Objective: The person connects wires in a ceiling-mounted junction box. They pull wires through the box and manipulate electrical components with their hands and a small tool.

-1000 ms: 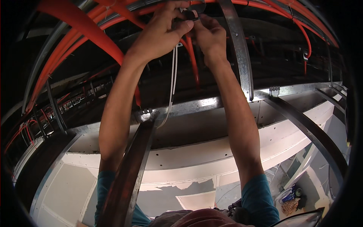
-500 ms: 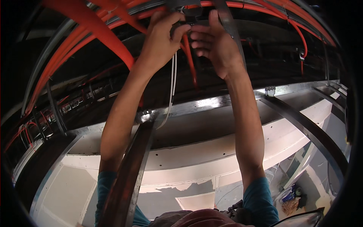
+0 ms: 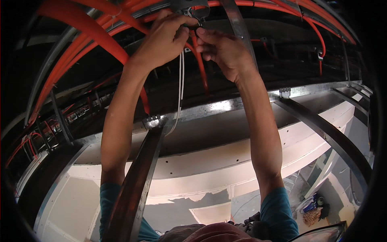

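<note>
Overhead, my left hand is closed just below a dark junction box, its curled fingers next to thin wires. What sits between its thumb and forefinger is too small to name. Close beside it, my right hand has thumb and forefinger brought together near a small dark piece, which I cannot make out; the other fingers are curled. Two white cables hang below my left hand, down to the metal channel. An orange-red conduit hangs between the hands.
Thick orange-red conduits cross the upper left. A metal channel spans the middle, joined by dark metal bars, one beside my left forearm. A steel strip rises by my right hand. Pale ceiling boards lie below.
My right hand has gone from spread fingers to a pinch beside the left hand. My left hand and forearm have shifted slightly left. The view has moved a little.
</note>
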`<state>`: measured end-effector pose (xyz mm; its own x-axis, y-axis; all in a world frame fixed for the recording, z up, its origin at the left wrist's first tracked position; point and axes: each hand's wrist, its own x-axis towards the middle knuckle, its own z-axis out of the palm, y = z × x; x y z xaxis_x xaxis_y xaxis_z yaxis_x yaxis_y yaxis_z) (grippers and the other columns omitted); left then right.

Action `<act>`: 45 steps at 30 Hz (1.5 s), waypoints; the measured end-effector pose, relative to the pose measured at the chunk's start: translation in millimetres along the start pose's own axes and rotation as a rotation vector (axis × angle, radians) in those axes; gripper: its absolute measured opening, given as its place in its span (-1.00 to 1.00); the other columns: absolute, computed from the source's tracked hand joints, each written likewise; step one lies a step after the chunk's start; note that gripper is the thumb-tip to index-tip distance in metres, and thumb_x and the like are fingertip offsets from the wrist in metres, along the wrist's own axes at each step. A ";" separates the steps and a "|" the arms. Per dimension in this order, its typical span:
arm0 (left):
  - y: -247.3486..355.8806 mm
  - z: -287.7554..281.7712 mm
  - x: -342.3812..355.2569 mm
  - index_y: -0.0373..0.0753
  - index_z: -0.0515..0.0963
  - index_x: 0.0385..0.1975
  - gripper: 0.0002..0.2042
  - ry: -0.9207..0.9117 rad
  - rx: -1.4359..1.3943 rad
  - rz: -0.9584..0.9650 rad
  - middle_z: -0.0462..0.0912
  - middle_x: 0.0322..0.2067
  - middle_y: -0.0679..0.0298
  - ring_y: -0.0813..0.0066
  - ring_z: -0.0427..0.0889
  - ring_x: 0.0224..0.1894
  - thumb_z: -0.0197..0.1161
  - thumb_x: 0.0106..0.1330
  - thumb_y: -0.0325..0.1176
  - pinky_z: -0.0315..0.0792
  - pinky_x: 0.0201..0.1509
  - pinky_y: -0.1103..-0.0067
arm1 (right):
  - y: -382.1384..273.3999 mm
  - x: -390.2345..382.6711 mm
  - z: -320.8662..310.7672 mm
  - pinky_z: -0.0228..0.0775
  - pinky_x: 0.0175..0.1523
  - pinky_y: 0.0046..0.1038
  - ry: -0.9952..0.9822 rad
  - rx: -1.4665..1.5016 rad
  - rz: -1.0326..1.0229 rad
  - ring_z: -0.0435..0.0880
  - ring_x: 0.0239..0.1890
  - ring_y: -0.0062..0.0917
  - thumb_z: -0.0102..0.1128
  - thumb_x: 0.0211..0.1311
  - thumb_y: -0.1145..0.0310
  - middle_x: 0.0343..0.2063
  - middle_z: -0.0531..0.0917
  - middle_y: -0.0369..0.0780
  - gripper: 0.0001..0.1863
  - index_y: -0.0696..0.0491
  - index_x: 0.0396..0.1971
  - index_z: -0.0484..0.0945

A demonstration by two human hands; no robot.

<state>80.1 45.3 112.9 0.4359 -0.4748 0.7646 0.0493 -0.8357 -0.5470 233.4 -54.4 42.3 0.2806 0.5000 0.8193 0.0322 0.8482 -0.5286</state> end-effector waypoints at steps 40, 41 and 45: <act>-4.7 -0.2 14.2 -0.30 0.61 0.07 -0.72 -0.079 -0.411 -0.240 0.73 -0.16 0.25 0.54 0.66 -0.09 0.24 0.46 -0.32 0.54 0.03 0.56 | 35.2 53.7 4.6 0.57 -0.35 -0.57 0.445 -0.687 -0.938 0.72 -0.35 -0.64 0.38 0.26 0.43 -0.33 0.74 -0.26 -0.82 0.13 -0.20 0.60; -4.1 0.0 14.7 -0.30 0.61 0.07 -0.72 -0.079 -0.410 -0.241 0.73 -0.16 0.25 0.54 0.66 -0.09 0.24 0.46 -0.32 0.54 0.03 0.56 | 31.8 50.7 6.3 0.58 -0.20 -0.49 0.392 -0.571 -0.810 0.74 -0.30 -0.56 0.37 0.21 0.49 -0.30 0.76 -0.24 -0.83 0.13 -0.21 0.62; 0.8 -0.4 15.0 -0.32 0.66 -0.05 -0.76 -0.030 -0.374 -0.323 0.75 -0.20 0.26 0.55 0.67 -0.13 0.32 0.41 -0.32 0.52 -0.03 0.57 | 25.6 41.8 1.6 0.59 -0.07 -0.44 0.251 -0.410 -0.642 0.76 -0.22 -0.51 0.38 0.18 0.55 -0.27 0.78 -0.22 -0.84 0.10 -0.23 0.67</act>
<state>86.3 37.4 124.1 0.4778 -0.1715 0.8616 -0.1375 -0.9833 -0.1195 244.4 -11.5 63.4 0.2934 -0.1593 0.9426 0.5969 0.8007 -0.0505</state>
